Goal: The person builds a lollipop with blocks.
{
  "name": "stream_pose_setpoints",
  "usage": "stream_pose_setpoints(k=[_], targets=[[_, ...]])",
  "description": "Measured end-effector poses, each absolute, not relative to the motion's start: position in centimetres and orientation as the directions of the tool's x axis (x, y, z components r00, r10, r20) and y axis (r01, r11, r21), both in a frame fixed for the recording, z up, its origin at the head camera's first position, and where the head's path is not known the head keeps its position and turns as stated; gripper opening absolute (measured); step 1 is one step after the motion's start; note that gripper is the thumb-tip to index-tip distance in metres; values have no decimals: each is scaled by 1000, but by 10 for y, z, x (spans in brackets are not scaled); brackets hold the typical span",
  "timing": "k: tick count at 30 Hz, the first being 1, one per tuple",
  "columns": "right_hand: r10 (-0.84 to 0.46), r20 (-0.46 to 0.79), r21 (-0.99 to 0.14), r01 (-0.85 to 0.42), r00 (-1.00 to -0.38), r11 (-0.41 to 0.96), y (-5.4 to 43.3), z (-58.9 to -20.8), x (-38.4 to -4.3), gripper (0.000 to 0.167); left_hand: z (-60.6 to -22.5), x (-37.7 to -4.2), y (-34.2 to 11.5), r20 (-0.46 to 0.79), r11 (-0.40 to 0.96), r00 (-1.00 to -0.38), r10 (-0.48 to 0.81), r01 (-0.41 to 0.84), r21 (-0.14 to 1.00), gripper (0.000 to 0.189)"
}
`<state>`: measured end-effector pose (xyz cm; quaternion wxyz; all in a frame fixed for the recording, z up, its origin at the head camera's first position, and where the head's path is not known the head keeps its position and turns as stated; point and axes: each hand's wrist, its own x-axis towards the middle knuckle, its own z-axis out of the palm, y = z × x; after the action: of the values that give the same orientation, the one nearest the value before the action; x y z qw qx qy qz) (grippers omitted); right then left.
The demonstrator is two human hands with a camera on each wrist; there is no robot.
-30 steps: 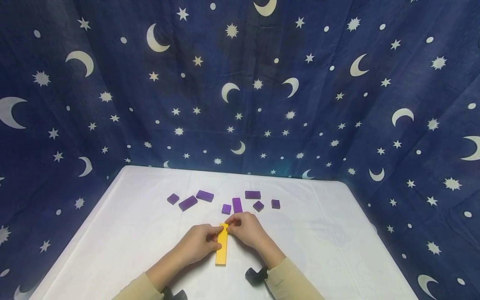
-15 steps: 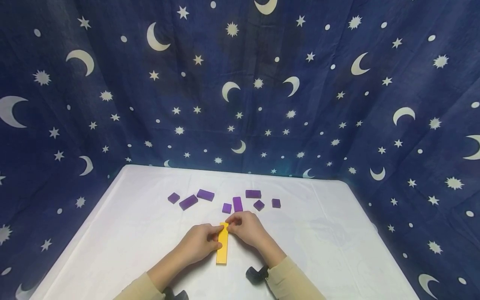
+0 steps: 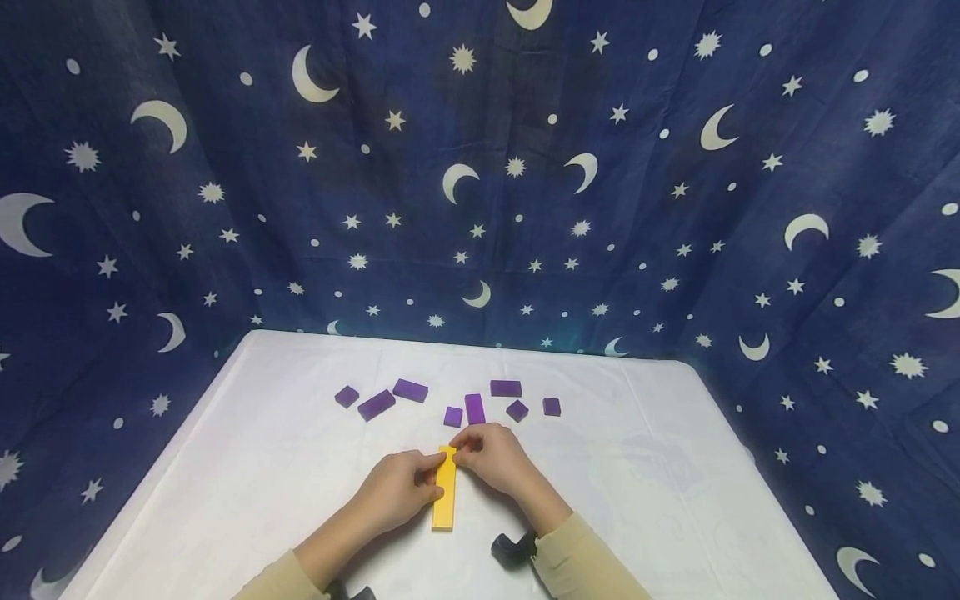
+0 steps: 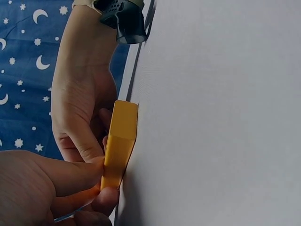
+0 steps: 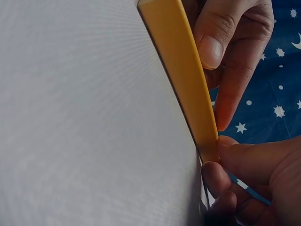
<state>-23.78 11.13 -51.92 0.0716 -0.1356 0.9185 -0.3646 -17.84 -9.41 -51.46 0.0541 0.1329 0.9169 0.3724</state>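
A long, flat yellow block (image 3: 444,504) lies lengthwise on the white table in the head view. My left hand (image 3: 396,485) holds it from the left, thumb and forefinger against its side. At the far end, my right hand (image 3: 493,457) pinches it between thumb and fingers. The left wrist view has the yellow block (image 4: 121,136) with fingertips of both hands close together along one side. In the right wrist view the yellow block (image 5: 181,70) runs down to the pinching fingers. Some of the fingers are hidden behind the block and the hands.
Beyond the hands lie several purple blocks: a long one (image 3: 475,408) close to the right hand, a small one (image 3: 453,417) beside it, others farther left and right. The white table (image 3: 637,467) ends at a dark blue curtain (image 3: 480,167) with moons and stars.
Almost nothing differs. Both hands stay on the yellow block, which keeps its place, and the purple blocks have not moved. The head view has only shifted very slightly.
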Motion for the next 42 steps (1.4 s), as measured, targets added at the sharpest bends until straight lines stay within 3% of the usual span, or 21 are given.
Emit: stream_pose_setpoints(k=[42], targets=[[-298,-57,-717,-169,-953,677,113,-520,-241,10,-518,-179,-91,-5,658,-965,264,176,732,59]])
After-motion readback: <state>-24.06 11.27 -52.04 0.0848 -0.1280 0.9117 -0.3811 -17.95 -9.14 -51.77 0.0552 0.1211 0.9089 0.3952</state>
